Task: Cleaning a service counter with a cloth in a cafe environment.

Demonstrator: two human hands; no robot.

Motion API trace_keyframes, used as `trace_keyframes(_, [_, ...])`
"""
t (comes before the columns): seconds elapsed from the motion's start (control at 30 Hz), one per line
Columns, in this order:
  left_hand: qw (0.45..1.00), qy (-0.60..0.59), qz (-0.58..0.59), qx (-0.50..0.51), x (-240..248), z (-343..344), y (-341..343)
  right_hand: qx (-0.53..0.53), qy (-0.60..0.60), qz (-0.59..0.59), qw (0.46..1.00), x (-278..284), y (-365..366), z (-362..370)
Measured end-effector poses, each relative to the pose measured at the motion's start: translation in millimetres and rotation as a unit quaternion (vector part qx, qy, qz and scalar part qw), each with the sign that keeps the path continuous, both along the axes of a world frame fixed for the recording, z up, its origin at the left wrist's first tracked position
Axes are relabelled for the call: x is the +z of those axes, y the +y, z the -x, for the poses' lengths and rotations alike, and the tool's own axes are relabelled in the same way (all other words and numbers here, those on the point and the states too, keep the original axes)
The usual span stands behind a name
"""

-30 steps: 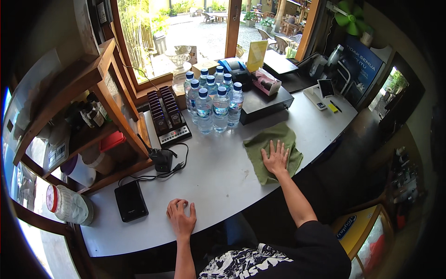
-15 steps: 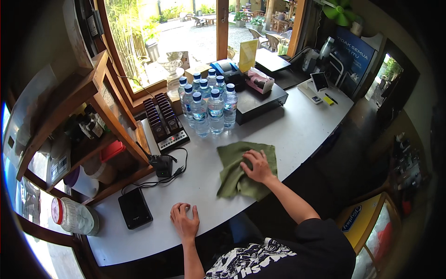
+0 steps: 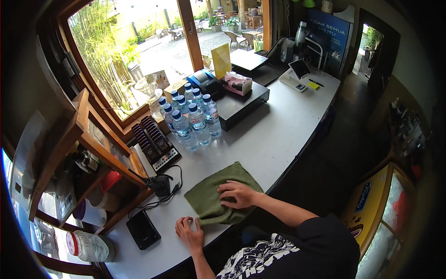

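A green cloth lies spread on the grey-white counter, wrinkled along its near side. My right hand presses down on it with bent fingers, bunching the fabric slightly under the palm. Just off the cloth's near left corner, my left hand rests on the counter near its front edge. Its fingers are loosely curved, the thumb stands apart, and nothing shows in it. What lies beneath the right palm is hidden.
Several water bottles stand beyond the cloth, beside a black cash drawer. To the left are a pager charging dock, a cabled black adapter, a black flat box and a red-lidded jar. A card terminal sits far right.
My right hand has brought the cloth nearer and leftward, close to my left hand. The cloth lies flatter and turned. My left hand stays on the counter while the whole view has shifted.
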State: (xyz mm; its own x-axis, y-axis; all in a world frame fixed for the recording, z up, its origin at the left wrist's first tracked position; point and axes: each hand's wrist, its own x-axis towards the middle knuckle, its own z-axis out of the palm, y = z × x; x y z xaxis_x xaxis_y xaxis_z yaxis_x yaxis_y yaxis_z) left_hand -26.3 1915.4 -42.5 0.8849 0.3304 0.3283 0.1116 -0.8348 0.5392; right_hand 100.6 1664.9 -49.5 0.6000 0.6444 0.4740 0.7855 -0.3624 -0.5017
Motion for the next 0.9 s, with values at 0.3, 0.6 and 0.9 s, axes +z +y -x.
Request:
trace_keyframes(0.3, [1.000, -0.014, -0.009, -0.001, 5, 1, -4, -0.523, -0.082, 0.100, 0.843, -30, -35, -62])
trace_keyframes(0.6, [0.999, -0.031, 0.016, -0.027, -10, 7, 8, -0.042, 0.040, 0.010, 0.998, 5, -25, 8])
trace_keyframes(0.9, [0.998, -0.031, 0.036, -0.033, -8, 3, 4, -0.510, -0.070, 0.077, 0.854, -35, -84, -44])
